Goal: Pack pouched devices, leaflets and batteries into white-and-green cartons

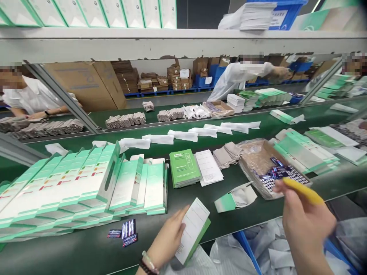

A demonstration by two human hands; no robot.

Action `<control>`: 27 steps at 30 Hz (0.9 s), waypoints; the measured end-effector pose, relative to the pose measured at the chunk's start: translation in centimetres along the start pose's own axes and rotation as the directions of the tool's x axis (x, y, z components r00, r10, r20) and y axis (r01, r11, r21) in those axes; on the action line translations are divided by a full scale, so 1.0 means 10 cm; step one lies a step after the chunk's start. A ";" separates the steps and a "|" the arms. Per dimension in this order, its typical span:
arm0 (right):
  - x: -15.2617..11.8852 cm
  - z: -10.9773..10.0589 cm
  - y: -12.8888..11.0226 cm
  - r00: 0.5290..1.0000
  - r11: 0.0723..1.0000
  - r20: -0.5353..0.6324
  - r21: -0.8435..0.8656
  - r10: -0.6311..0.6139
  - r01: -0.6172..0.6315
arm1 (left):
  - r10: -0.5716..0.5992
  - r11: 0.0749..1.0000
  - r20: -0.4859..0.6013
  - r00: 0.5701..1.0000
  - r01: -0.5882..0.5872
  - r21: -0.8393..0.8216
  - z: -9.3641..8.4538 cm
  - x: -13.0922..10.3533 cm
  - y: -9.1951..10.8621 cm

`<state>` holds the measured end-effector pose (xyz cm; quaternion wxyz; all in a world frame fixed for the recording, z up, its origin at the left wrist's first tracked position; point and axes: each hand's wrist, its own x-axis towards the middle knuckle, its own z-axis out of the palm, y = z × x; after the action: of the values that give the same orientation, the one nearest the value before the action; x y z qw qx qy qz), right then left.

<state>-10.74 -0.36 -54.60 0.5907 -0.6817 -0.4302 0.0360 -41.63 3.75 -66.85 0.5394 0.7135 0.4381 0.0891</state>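
Note:
My left hand (pixel 169 233) is closed on a folded white leaflet (pixel 194 225) with a green booklet (pixel 201 237) behind it, held tilted over the belt's near edge. My right hand (pixel 306 225), with a yellow finger cot (pixel 304 191) on one finger, is raised before the near right corner of a carton of batteries (pixel 276 179). Its thumb and finger look pinched; whatever lies between them cannot be made out. An opened small white-green box (pixel 235 199) with a white packet inside lies between my hands. Several loose batteries (pixel 126 232) lie left of my left hand.
Stacked white-green boxes (pixel 71 187) fill the left. Behind my left hand are green booklets (pixel 184 168), white leaflets (pixel 208 168) and grey pouches (pixel 228 154). White slips (pixel 183 135) lie along the belt. A shelf (pixel 183 44) spans above; co-workers sit opposite. Blue bins (pixel 248 250) stand below.

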 end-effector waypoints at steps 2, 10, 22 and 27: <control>0.23 -0.06 0.35 0.993 0.989 0.006 -0.091 0.118 -0.117 | -0.014 0.951 -0.002 1.000 0.014 0.309 0.08 0.15 -0.01; 1.36 -0.44 1.37 0.845 0.567 0.505 -0.754 0.178 0.332 | 0.252 0.879 -0.162 0.954 -0.156 0.450 0.17 0.46 0.21; 1.55 -0.10 1.76 0.520 0.756 0.771 -0.574 0.369 0.315 | 0.368 0.901 -0.177 0.913 -0.397 -0.177 0.58 0.97 1.12; 1.57 -0.23 1.82 0.716 0.714 0.600 -0.669 0.356 0.206 | 0.326 0.911 -0.225 0.918 -0.369 -0.185 0.43 1.01 1.05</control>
<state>10.25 9.01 -61.90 0.0819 -0.8047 -0.5685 0.1503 -27.38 7.69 -63.17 0.5477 0.7031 0.3399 0.3002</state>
